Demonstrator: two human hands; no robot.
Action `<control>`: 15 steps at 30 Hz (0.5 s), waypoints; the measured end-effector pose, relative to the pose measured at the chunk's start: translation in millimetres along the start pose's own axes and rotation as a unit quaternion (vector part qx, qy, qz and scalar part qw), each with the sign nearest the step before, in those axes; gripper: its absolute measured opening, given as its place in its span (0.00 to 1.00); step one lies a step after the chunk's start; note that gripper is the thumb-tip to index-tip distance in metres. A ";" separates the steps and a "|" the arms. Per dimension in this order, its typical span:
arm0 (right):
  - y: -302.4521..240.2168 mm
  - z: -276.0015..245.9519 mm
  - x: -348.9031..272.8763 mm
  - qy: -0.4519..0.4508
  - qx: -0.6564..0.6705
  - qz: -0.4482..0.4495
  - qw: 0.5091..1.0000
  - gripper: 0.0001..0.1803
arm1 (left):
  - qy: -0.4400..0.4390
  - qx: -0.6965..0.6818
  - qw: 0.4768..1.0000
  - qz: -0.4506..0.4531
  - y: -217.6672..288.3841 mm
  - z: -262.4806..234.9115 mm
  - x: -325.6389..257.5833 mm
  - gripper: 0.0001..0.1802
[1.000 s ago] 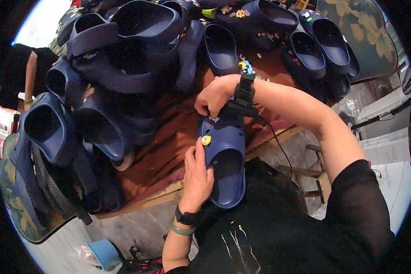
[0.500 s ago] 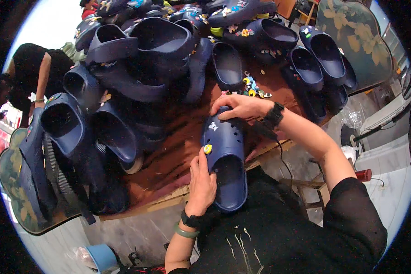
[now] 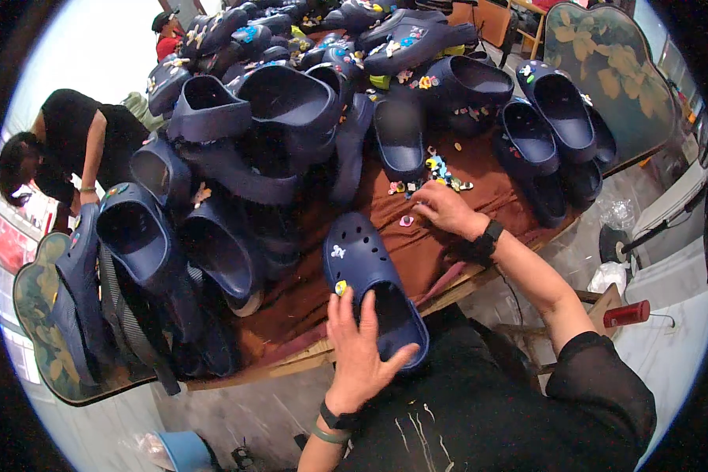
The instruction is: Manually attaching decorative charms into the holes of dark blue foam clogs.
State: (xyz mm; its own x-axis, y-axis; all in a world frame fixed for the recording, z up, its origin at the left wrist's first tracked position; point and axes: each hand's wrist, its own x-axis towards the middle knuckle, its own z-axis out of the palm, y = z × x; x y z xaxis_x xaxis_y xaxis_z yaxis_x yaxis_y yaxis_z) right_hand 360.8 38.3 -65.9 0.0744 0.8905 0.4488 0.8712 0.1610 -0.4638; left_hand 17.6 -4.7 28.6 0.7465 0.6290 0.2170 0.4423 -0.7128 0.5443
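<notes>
A navy clog [image 3: 359, 245] with vent holes lies at the table's near edge, toe pointing away. A small white charm [image 3: 338, 251] and a yellow round charm [image 3: 341, 288] sit on its upper. My left hand [image 3: 358, 346] rests on the clog's left side with fingers spread, its thumb reaching across the foot opening. My right hand [image 3: 451, 211] is off the clog, low over the cloth, fingers apart and partly bent. Close to its fingertips are a pink charm [image 3: 406, 222] and a loose heap of colourful charms [image 3: 440, 169].
Stacked navy clogs [image 3: 236, 134] crowd the left and back of the table, with more clogs [image 3: 554, 118] at the right. A brown cloth [image 3: 307, 295] covers the tabletop. At the far left another person [image 3: 94, 141] bends over. A blue bucket [image 3: 185, 450] stands on the floor.
My right hand has left the clog's toe and moved right to the loose charms. The clog's toe has swung left, and my left hand's fingers have spread out.
</notes>
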 end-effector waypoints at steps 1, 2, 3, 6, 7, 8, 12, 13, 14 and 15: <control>-7.8 1.9 0.3 -0.007 0.026 -0.023 0.999 0.12 | -0.033 0.030 0.999 0.016 8.2 0.4 0.8 0.55; -14.3 3.4 2.7 -0.034 0.054 -0.038 0.997 0.11 | -0.029 0.043 0.998 0.026 12.2 3.8 1.0 0.56; -19.1 2.8 2.7 -0.062 0.081 -0.054 0.993 0.11 | -0.029 0.044 0.998 0.026 14.9 7.1 1.2 0.56; -20.2 8.6 -1.6 -0.078 0.018 -0.038 0.996 0.11 | 0.012 0.034 0.999 -0.015 13.3 16.2 4.8 0.49; -22.0 8.6 -2.3 -0.080 0.020 -0.040 0.996 0.11 | 0.013 0.034 0.999 -0.018 6.4 20.6 5.2 0.49; -23.5 7.7 -3.5 -0.084 0.012 -0.020 0.996 0.11 | 0.046 0.025 0.999 -0.006 -3.8 26.3 5.2 0.45; -32.7 7.1 -1.0 -0.087 0.122 0.027 0.988 0.11 | 0.137 -0.083 0.987 0.013 -22.0 37.4 6.1 0.38; -41.7 5.5 3.3 -0.086 0.246 0.084 0.962 0.10 | 0.168 -0.154 0.973 0.017 -30.9 42.8 5.1 0.38; -55.7 1.1 12.2 -0.074 0.237 0.093 0.964 0.08 | 0.177 -0.193 0.965 -0.007 -34.6 47.3 5.5 0.37; -63.9 -1.5 18.3 -0.076 0.236 0.093 0.964 0.08 | 0.178 -0.195 0.965 -0.009 -34.9 45.9 8.6 0.37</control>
State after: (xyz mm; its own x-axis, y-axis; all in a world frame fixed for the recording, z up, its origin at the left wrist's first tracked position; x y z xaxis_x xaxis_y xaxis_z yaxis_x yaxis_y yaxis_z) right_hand 307.3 43.7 -26.9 0.1044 0.9691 0.2233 0.5289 0.1361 -0.8377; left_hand 31.4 11.4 -25.7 0.4916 0.7560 0.4322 0.1814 -0.5743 0.7983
